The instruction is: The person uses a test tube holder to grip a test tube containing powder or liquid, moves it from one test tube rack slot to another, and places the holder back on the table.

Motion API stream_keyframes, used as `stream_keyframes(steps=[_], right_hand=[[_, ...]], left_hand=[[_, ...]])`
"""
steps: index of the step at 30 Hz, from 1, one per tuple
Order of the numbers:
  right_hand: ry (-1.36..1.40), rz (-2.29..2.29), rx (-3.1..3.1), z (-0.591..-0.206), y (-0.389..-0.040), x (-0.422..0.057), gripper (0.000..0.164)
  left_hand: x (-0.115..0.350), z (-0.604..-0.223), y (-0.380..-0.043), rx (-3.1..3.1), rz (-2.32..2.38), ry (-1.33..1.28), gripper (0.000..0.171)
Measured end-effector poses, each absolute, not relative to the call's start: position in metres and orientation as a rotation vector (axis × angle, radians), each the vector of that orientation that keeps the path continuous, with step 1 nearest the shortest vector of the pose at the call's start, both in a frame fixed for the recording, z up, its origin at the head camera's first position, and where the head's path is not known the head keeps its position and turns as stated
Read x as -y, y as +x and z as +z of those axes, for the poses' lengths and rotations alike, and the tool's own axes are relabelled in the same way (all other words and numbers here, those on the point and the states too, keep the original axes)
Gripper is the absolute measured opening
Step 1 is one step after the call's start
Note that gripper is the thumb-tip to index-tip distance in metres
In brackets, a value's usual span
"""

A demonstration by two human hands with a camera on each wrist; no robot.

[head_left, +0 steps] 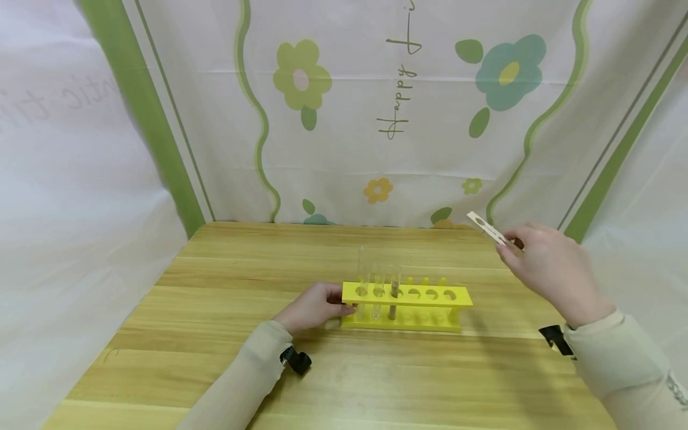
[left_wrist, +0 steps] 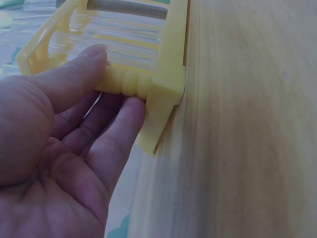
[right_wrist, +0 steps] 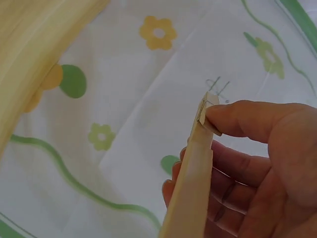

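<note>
A yellow test tube rack stands on the table. My left hand grips its left end; in the left wrist view, thumb and fingers close round the ridged end post. Two clear test tubes, a taller one and a shorter one, stand in its left holes. Beside them is a test tube with dark grey-brown content. My right hand, raised to the right of the rack, holds a wooden test tube holder. In the right wrist view, the thumb presses near its metal spring.
The wood-grain table ends at a hanging white cloth printed with flowers. Short yellow pegs rise at the back of the rack. Black straps sit on both wrists.
</note>
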State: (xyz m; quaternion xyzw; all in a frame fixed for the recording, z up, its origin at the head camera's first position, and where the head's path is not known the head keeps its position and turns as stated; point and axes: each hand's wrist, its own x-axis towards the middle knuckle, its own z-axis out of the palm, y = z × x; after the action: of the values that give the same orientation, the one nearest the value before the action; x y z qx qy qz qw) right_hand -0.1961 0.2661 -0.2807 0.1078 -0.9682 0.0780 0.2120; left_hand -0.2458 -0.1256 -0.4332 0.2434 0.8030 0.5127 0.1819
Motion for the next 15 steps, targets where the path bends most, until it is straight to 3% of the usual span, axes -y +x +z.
stream_keyframes(steps=[15], right_hand=[[0.174, 0.281, 2.943, -0.308, -0.215, -0.319, 0.028]], left_hand=[[0.125, -0.434, -0.247, -2.227, 1.481, 0.679, 0.012]])
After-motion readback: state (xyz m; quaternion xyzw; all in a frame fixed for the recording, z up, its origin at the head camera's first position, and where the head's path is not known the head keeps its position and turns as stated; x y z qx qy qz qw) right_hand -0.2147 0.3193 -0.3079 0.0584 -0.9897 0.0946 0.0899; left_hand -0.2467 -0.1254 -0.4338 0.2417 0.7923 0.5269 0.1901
